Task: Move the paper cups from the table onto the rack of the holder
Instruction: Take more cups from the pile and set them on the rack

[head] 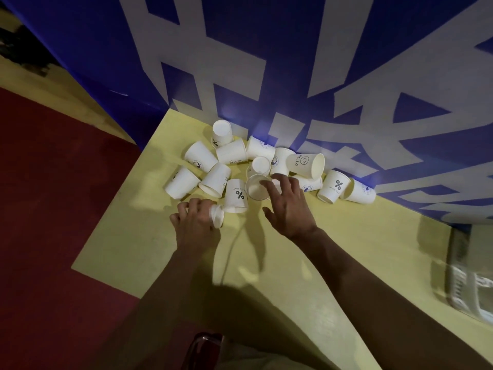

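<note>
Head view: paper cups (256, 166) heaped on the yellow table (360, 236) against the blue wall (80, 49), most tipped over; left hand (196, 222) curled round one small cup (217, 215) lying on its side; right hand (288, 202) spread, fingertips on an upright cup (256, 187), nothing gripped; holder possibly the blurred object (472, 284) at right, can't confirm. Risk: squeezing crushes thin paper; reaching in nudges neighbours, loose cups roll off the edge.

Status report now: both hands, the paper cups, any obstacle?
Left hand grips one white paper cup. Right hand open, fingers on upright cup. Other cups scattered on yellow table. Nothing in the way.
</note>
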Available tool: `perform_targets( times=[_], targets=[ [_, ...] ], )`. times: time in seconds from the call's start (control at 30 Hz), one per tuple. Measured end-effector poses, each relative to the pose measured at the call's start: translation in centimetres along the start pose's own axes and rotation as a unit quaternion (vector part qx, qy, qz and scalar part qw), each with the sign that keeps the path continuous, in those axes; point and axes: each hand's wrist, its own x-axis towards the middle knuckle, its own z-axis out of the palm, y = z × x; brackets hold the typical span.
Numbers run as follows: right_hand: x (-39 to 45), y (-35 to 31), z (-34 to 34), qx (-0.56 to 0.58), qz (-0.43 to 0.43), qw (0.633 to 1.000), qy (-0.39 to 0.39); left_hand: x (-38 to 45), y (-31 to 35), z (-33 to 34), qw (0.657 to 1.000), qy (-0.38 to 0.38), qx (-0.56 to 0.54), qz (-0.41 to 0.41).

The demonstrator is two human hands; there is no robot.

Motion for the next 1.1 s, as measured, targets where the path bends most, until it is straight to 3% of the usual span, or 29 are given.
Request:
perform_targets(
  times=[0.1,0.23,0.4,0.77,1.1],
  targets=[
    [1.4,-0.1,0.5,-0.05,0.004,0.998,-0.024,-0.3,0.0,-0.2,0.999,-0.039,0.007,-0.02],
    [2.7,-0.2,1.2,-0.097,0.004,0.994,-0.048,-1.6,-0.3,-0.1,0.999,-0.018,-0.027,-0.002],
    [3.7,-0.4,2.2,-0.113,-0.001,0.991,-0.068,-3.1,0.0,-0.1,0.998,0.01,-0.054,-0.001],
    [4.6,-0.8,2.0,-0.11,-0.026,0.99,-0.082,-4.2,1.2,-0.8,0.987,-0.033,-0.158,-0.017],
    [0.2,-0.5,-0.5,-0.037,-0.032,0.999,-0.005,-4.5,3.7,-2.7,0.969,-0.043,-0.244,0.016]
  ],
)
